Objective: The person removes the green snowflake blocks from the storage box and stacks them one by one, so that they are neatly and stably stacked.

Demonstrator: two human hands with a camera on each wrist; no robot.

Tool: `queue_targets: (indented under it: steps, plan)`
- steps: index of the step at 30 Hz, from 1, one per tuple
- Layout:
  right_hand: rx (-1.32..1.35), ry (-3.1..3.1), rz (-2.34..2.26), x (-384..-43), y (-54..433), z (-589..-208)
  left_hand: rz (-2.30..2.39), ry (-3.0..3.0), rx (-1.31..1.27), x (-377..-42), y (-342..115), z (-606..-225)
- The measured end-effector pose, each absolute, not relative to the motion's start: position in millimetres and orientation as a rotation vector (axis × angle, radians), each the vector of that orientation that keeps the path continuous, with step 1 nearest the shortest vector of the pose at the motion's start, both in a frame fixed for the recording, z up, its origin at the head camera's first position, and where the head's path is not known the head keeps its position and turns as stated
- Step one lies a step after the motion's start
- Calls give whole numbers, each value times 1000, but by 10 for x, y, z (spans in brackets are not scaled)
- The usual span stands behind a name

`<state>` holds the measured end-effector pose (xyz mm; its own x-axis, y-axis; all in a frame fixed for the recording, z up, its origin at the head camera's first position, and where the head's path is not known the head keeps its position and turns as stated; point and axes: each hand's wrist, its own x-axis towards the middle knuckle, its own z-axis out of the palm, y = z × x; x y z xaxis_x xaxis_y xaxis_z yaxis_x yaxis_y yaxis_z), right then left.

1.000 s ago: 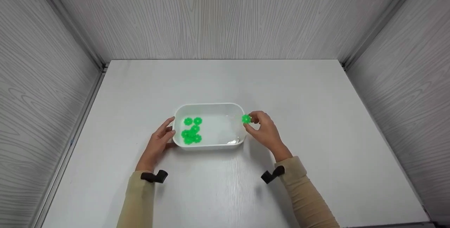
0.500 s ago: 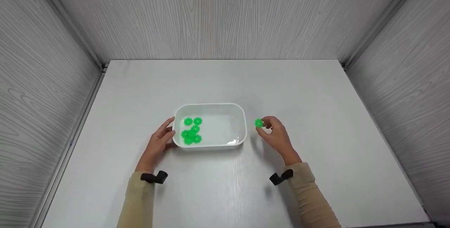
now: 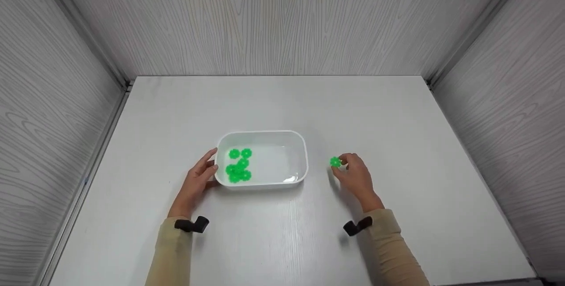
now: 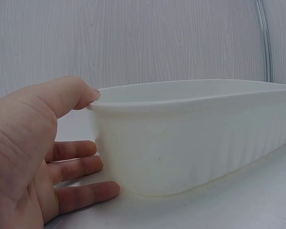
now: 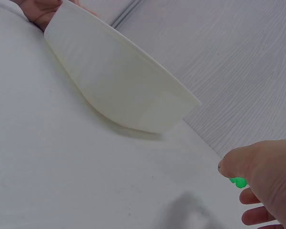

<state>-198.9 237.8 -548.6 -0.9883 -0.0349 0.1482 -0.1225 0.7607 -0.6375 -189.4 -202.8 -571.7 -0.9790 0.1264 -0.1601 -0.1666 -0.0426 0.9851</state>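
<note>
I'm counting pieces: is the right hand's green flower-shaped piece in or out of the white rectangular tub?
Out: the right hand pinches the green flower-shaped piece to the right of the white rectangular tub, outside its rim.

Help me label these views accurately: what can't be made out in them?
Head view: how many green pieces lie in the white container, since some overlap.
Left wrist view: the container's contents, hidden by its near wall.
Right wrist view: most of the held green piece, hidden by the thumb of the right hand.
Same view: the hand's lowest finger, cut off by the bottom edge.
</note>
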Motion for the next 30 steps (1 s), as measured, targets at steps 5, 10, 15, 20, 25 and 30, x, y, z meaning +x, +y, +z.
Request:
queue_targets:
  steps: [5, 10, 15, 20, 25, 30]
  plan:
    - [103, -2847, 985, -1930, 2414, -5554, 2123, 1992, -45, -1851, -2052, -5624]
    - [73, -2846, 905, -1934, 2476, -5569, 2127, 1989, -32, -1819, -2009, -5502]
    - [38, -2910, 860, -1930, 2503, -5606, 2151, 1975, -8, -1830, -2012, -5558]
    - [-1, -2961, 829, -1906, 2484, -5618, 2173, 1972, -19, -1881, -2020, -5668]
    - [-61, -2945, 869, -1880, 2481, -5657, 2171, 1985, -55, -1892, -1992, -5707]
    - [-47, -2926, 851, -1859, 2458, -5671, 2167, 1974, -62, -1856, -1987, -5637]
